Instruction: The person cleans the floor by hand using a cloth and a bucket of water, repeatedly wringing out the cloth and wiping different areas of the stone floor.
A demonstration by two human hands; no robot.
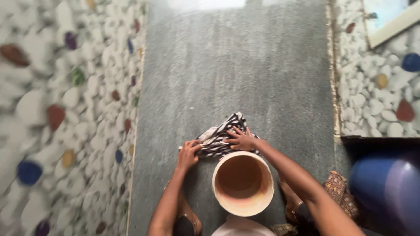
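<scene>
A black-and-white striped cloth [221, 133] lies bunched on the grey stone floor [236, 65]. My left hand [189, 154] grips the cloth's near left edge. My right hand [240, 139] presses flat on top of the cloth, fingers spread. Just in front of both hands stands a pale round bucket [243, 182] holding brownish water, its rim touching the cloth's near side.
Pebble-patterned walls with white and coloured stones rise on the left [65, 109] and right [380, 96]. A blue drum [385, 188] stands at the lower right. A white rounded vessel [240, 227] sits at the bottom edge. My bare feet flank the bucket.
</scene>
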